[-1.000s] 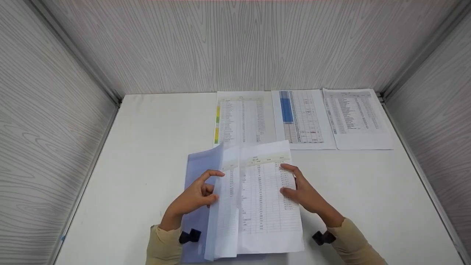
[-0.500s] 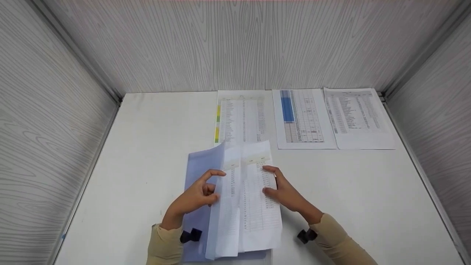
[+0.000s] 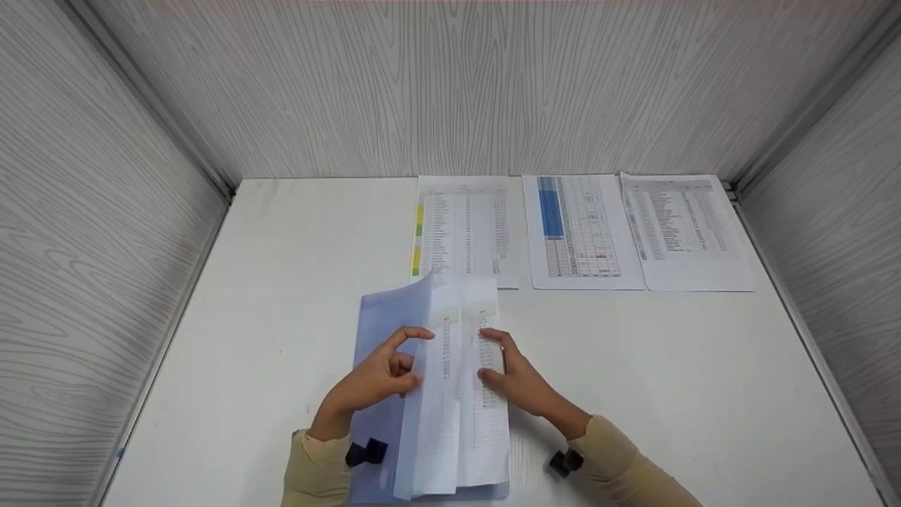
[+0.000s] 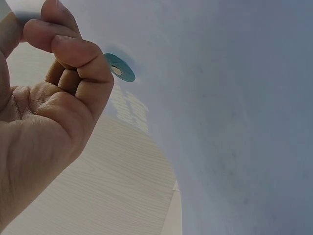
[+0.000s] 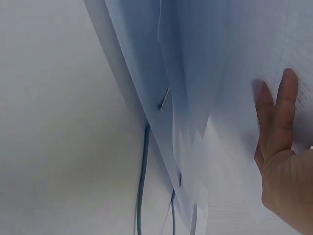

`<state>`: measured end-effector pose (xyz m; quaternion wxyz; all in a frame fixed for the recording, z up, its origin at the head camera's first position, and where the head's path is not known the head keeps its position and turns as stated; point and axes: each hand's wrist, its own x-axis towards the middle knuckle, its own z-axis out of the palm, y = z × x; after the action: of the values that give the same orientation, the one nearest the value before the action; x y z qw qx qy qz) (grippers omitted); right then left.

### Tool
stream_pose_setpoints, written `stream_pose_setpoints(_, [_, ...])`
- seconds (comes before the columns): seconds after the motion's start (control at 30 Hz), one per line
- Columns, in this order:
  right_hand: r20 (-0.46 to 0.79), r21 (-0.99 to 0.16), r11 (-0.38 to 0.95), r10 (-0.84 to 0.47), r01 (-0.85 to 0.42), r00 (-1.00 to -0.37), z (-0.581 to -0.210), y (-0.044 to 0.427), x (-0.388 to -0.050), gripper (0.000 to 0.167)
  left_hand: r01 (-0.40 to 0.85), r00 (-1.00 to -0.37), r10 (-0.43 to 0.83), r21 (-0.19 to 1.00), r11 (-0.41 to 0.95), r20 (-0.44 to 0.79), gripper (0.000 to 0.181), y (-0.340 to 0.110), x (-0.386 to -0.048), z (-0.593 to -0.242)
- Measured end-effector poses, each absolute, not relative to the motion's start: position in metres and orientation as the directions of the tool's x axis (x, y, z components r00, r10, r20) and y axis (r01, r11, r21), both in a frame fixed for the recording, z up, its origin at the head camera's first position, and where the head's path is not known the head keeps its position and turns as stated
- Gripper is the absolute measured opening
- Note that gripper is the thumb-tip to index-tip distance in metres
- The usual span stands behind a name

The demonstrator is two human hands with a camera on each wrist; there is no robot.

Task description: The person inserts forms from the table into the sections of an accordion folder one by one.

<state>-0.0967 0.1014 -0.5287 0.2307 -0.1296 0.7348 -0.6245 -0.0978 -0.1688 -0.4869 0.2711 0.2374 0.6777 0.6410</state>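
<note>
Grey wood-patterned walls (image 3: 461,91) are being met on three sides by a white bench (image 3: 704,380). Between the left grip (image 3: 380,370) and the right grip (image 3: 521,377), printed papers (image 3: 482,436) are being held partly raised over a blue folder (image 3: 376,327). At the left grip, the folder's lifted side is being grasped, the index finger being laid on the front and other fingers being curled. At the right grip, the papers' far edge is being pinched, thumb and index finger being placed on the printed side. Just beside the left grip's curled fingers, a teal disc (image 4: 120,67) is being borne by the folder. Beyond both grips, near the back wall, a sheet with a yellow and green strip (image 3: 464,229) is being partly covered by the papers; farther along, a sheet with a blue block (image 3: 588,229) is being neighboured by a grey-headed sheet (image 3: 679,225).
</note>
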Motion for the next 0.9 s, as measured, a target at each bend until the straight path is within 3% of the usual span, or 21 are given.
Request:
stream_pose_setpoints(0.43, [-0.128, -0.959, 0.282, -0.464, -0.009, -0.876, -0.534, 0.080, -0.091, 0.064, 0.000, -0.739, 0.673, 0.998, 0.057, -0.039, 0.059, -0.169, -0.096, -0.486])
stream_pose_setpoints(0.77, [-0.276, -0.960, 0.191, -0.527, 0.204, -0.804, -0.526, 0.099, -0.092, 0.070, 0.005, -0.734, 0.679, 0.999, 0.050, -0.030, 0.056, -0.170, -0.096, -0.486])
stream_pose_setpoints(0.9, [-0.277, -0.961, 0.135, -0.558, 0.243, -0.783, -0.522, 0.109, -0.091, 0.069, 0.007, -0.735, 0.677, 0.998, 0.060, -0.035, 0.057, -0.170, -0.096, -0.486])
